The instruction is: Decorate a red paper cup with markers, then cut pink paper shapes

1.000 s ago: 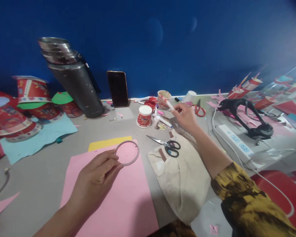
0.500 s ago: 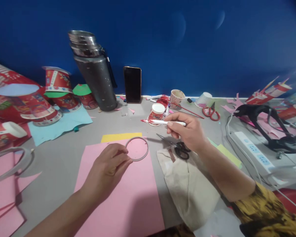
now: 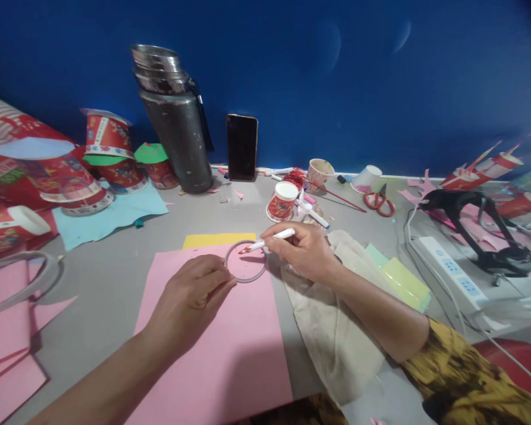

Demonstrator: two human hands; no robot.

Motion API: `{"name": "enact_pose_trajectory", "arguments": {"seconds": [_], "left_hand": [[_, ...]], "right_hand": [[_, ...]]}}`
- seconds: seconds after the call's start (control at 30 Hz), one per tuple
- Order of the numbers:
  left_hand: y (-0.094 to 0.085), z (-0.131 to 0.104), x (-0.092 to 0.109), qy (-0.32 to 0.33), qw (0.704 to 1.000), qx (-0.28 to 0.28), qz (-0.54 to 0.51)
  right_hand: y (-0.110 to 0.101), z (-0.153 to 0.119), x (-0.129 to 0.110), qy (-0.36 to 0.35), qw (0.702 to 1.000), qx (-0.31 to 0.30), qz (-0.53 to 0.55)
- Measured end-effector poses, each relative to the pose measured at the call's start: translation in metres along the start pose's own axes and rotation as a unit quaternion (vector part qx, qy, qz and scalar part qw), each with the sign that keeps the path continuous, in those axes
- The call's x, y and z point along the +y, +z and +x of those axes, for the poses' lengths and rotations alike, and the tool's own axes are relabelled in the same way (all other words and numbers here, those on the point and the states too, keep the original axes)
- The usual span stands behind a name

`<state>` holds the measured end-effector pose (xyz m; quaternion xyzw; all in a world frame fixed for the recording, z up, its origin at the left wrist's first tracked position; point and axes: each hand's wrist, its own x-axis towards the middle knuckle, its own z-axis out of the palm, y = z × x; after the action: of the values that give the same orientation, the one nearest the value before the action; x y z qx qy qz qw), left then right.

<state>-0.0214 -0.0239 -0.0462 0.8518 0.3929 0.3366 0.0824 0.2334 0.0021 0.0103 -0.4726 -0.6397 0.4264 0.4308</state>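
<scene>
Across the top of the frame runs the blue wall point(image 3: 287, 77), and below it spreads the grey table point(image 3: 97, 283). The pink sheet point(image 3: 212, 354) covers the lower middle, a strip of the yellow sheet point(image 3: 212, 240) showing past its top edge. Just right of it, the cream cloth point(image 3: 327, 342) lies rumpled. The dark flask point(image 3: 174, 130) stands at upper left, near the upright phone point(image 3: 242, 147). My left hand point(image 3: 194, 289), left of centre, is mostly closed — thumb and fingers pinch the left side of the grey ring point(image 3: 248, 281). My right hand point(image 3: 301, 251), right of centre, is partly closed, fingers and thumb around the white marker point(image 3: 277, 237). Above it sits the red cup point(image 3: 282, 202), pale end up. The ring is at the centre, over the top of the pink sheet; the marker slants down-left across its right side — the red tip shows inside the loop, though I cannot tell whether it touches the paper.
</scene>
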Motion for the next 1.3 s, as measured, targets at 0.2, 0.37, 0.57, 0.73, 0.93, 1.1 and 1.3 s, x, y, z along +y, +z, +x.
{"name": "enact_pose_trajectory", "arguments": {"seconds": [0.2, 0.37, 0.57, 0.73, 0.93, 1.1, 1.3], "left_hand": [[-0.002, 0.002, 0.003, 0.016, 1.000, 0.007, 0.012], [-0.002, 0.001, 0.003, 0.015, 1.000, 0.007, 0.000], [-0.002, -0.001, 0.002, 0.001, 1.000, 0.001, -0.013], [-0.003, 0.001, 0.003, 0.003, 1.000, 0.014, -0.018], [-0.003, 0.000, 0.002, 0.017, 1.000, 0.015, -0.013], [-0.003, 0.000, 0.002, 0.023, 1.000, 0.013, -0.012], [-0.003, 0.000, 0.002, 0.017, 1.000, 0.004, -0.015]], "right_hand": [[0.013, 0.000, 0.011, -0.014, 1.000, 0.019, 0.016], [0.020, -0.002, 0.017, -0.015, 0.999, 0.020, 0.039], [0.026, -0.001, 0.018, -0.003, 0.999, 0.029, 0.032], [0.028, 0.001, 0.019, -0.003, 0.999, 0.024, 0.029], [0.027, 0.001, 0.019, 0.015, 0.999, -0.002, 0.037], [0.024, 0.001, 0.021, 0.014, 0.997, -0.042, 0.055], [0.020, 0.002, 0.020, 0.054, 0.994, -0.073, 0.060]]}}
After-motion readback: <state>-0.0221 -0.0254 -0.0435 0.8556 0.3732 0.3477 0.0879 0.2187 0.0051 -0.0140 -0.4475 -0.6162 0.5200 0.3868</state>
